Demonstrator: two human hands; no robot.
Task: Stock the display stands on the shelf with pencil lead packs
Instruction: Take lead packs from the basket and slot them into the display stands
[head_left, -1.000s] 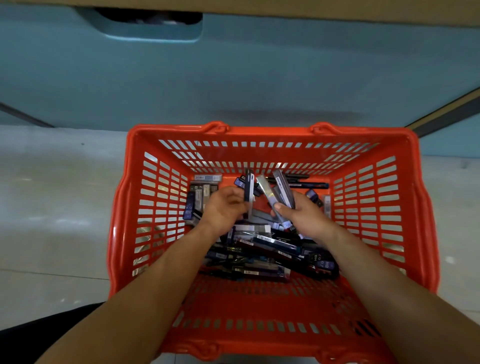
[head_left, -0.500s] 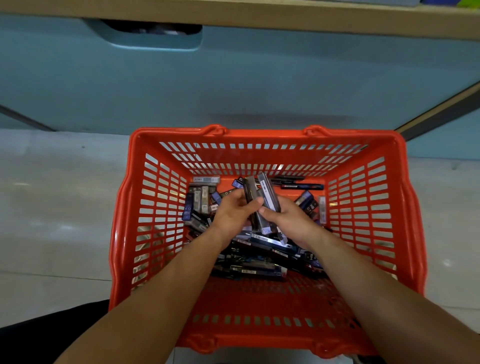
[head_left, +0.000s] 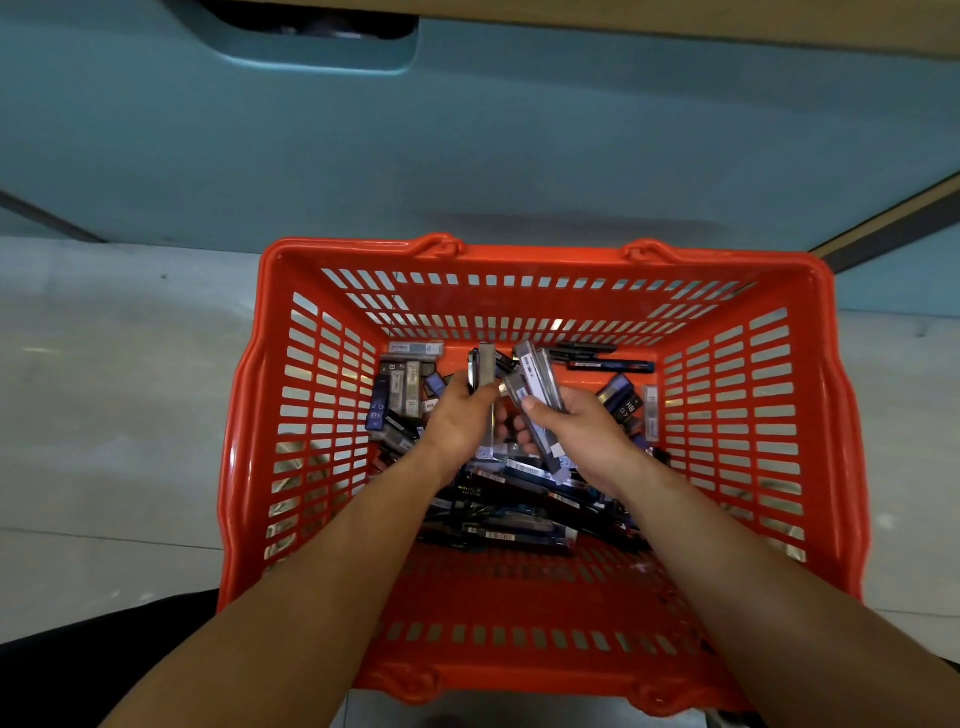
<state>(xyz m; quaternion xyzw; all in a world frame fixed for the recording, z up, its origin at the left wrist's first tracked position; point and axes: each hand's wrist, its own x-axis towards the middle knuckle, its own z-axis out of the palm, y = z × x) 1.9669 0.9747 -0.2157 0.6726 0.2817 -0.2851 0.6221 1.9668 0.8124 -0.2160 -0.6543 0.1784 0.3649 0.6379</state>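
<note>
Orange basket (head_left: 249, 415), mid-frame, holding loose pencil lead packs (head_left: 400, 389) at mixed angles. Left of centre, left hand (head_left: 457, 423) curled round grey pack (head_left: 487, 366), long axis upright in frame. Just right, right hand (head_left: 582, 436) gripping bundle of packs (head_left: 537, 387), tops tilted toward upper left.

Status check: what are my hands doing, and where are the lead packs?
Left hand grips a few packs, right hand grips a bundle. Both inside the basket, loose packs heaped below. Stands out of view.
</note>
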